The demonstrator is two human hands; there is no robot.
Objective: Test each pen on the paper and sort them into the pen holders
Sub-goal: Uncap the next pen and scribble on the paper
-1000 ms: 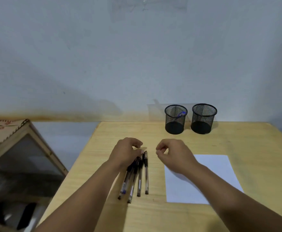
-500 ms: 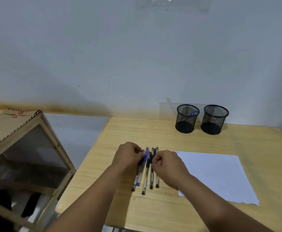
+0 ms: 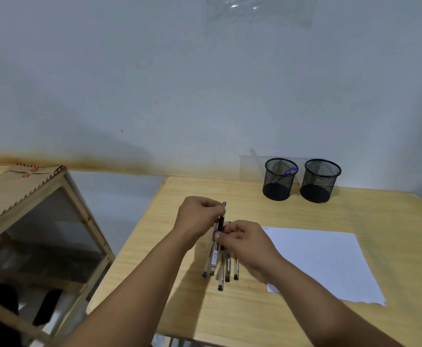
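Note:
Several pens [image 3: 220, 267] lie side by side on the wooden table [image 3: 242, 314], left of a white sheet of paper [image 3: 317, 261]. One pen with a black grip [image 3: 221, 221] is raised above that row, its silver end pointing away from me. My left hand [image 3: 196, 216] grips its upper part and my right hand [image 3: 245, 240] pinches its lower part. Two black mesh pen holders stand at the back: the left holder [image 3: 279, 181] has a blue pen [image 3: 290, 171] in it, and the right holder [image 3: 320, 182] looks empty.
A wooden cabinet with a glass panel [image 3: 37, 221] stands off the table's left edge, with a gap between them. A grey wall [image 3: 204, 96] rises right behind the holders. A few small marks [image 3: 265, 228] show at the paper's far left corner.
Both hands closed in over the row of pens and one pen has come up off the table between them. The view has shifted, so the table now sits further right.

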